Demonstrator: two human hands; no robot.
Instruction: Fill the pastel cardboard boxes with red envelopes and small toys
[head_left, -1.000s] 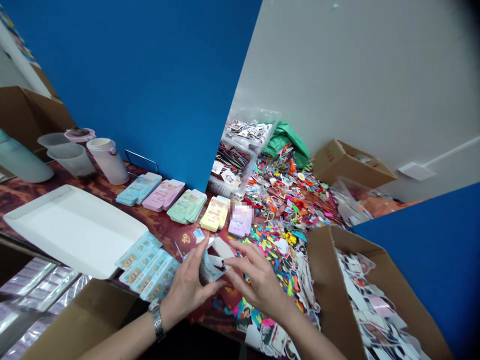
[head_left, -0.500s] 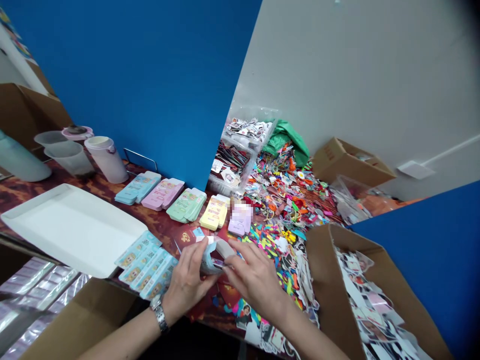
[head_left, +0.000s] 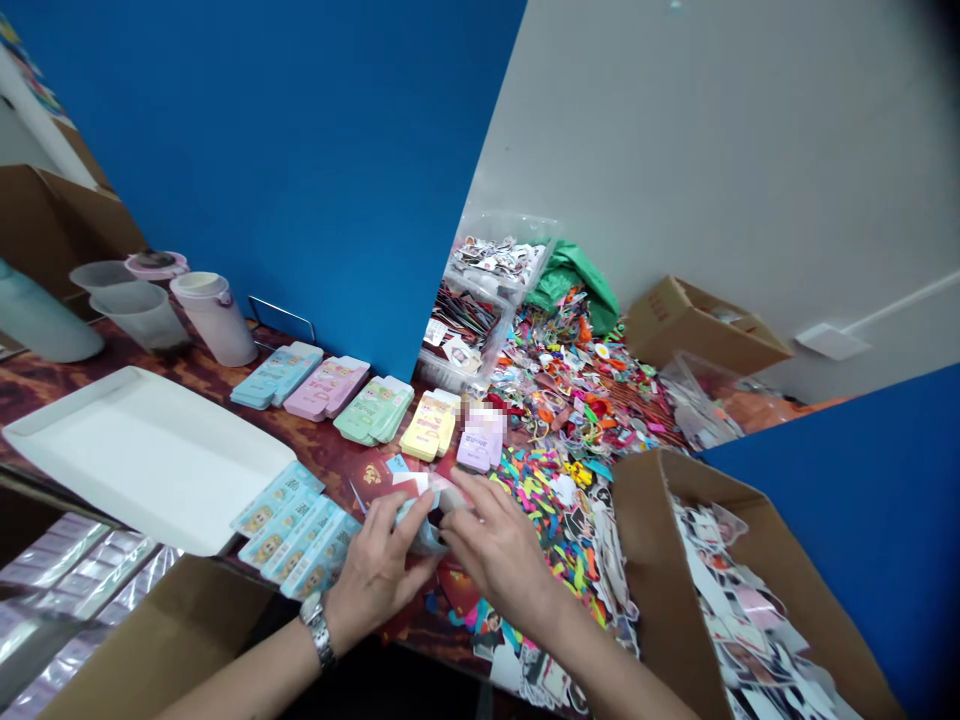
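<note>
Because the light-blue carton (head_left: 427, 543) appears to be thin printed card, treat it as light, springy and easily creased rather than heavy. It is at lower centre of the frame, between both hands. The left hand (head_left: 386, 560) grasps its side, thumb below and fingers above; the right hand (head_left: 502, 560) has bent fingers against its pale upper edge, but the fingertips are hidden, so whether they pinch cannot be told. Grip by the side panels near the folds; avoid pressing on panel centres. The coated face may slip slightly.

Just left of the hands, overlapping light-blue packs (head_left: 296, 540) lie beside a white tray (head_left: 150, 460). The work surface is a dark red patterned table (head_left: 289, 430). Beyond, at centre, stands a row of pastel carton stacks (head_left: 373, 410); to the right, loose coloured pieces (head_left: 570, 400) spread toward the rear.

At upper left, a blue partition (head_left: 262, 170) rises behind the table; at upper right, a grey wall (head_left: 712, 150) closes the view.
</note>
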